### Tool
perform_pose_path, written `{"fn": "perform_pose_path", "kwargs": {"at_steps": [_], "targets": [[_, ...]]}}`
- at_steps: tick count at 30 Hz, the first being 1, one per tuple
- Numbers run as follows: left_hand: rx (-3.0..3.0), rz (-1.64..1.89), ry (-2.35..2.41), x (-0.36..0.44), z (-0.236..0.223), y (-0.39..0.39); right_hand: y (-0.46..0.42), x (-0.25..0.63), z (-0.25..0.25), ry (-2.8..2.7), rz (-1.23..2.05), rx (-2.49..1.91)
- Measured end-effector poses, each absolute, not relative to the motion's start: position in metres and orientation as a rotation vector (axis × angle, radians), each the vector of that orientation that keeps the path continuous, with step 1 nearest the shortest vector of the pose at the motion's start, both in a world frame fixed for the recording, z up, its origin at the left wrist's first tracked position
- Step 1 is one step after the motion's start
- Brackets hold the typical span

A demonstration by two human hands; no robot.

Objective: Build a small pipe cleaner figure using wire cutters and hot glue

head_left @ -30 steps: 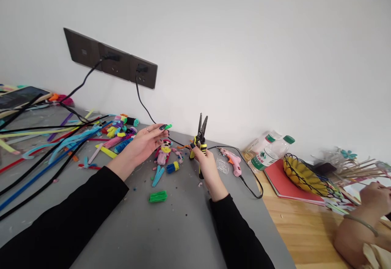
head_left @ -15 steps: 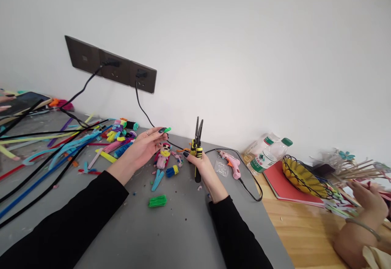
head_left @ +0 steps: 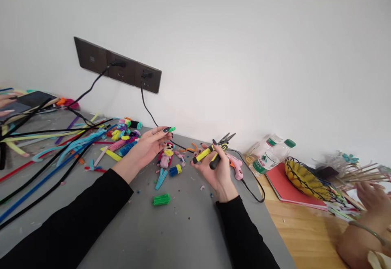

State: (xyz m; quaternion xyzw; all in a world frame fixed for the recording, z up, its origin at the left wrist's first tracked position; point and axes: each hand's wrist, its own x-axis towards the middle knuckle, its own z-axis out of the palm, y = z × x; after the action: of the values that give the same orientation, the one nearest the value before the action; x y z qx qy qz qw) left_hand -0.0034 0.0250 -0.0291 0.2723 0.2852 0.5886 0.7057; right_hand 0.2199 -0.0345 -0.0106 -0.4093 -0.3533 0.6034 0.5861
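Note:
My left hand (head_left: 152, 143) pinches a short piece of green pipe cleaner (head_left: 172, 129) between thumb and fingertips, above the grey table (head_left: 137, 236). My right hand (head_left: 217, 173) holds yellow-and-black pliers (head_left: 215, 151), their jaws slightly apart and pointing up to the right. Below and between the hands lies a small pipe-cleaner doll (head_left: 166, 157) in pink and red. Near it are a blue-and-yellow roll (head_left: 175, 170) and a folded light-blue piece (head_left: 161, 178). Closer to me rests a green pipe-cleaner bundle (head_left: 161, 199).
Loose pipe cleaners (head_left: 76, 146) and black cables cover the left side. A pink glue gun (head_left: 237, 166), partly behind my right hand, lies near plastic bottles (head_left: 269, 159). Beyond are a yellow basket (head_left: 305, 179), a red folder (head_left: 279, 185) and another person's arm (head_left: 363, 224).
My right hand has turned the pliers from upright to tilted rightward, and its fingers have loosened around the handles. The left hand still pinches the green piece. The view has shifted slightly.

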Motion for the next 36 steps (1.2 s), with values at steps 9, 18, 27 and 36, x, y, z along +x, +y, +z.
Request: {"fn": "perform_pose_path", "kwargs": {"at_steps": [9,18,27,36], "targets": [[0.616,1.313,0.646,-0.003,-0.027,0.024,-0.033,0.218,-0.021,-1.156,1.111,-1.244],[0.59,1.351,0.593,-0.005,-0.029,0.025,-0.041,0.211,-0.015,-1.602,0.512,-1.403],[0.541,1.447,0.574,-0.016,-0.025,0.031,-0.032,0.222,-0.04,-1.833,0.187,-1.42],[0.582,1.483,0.572,-0.019,-0.027,0.034,-0.03,0.224,-0.041,-1.849,0.098,-1.395]]}}
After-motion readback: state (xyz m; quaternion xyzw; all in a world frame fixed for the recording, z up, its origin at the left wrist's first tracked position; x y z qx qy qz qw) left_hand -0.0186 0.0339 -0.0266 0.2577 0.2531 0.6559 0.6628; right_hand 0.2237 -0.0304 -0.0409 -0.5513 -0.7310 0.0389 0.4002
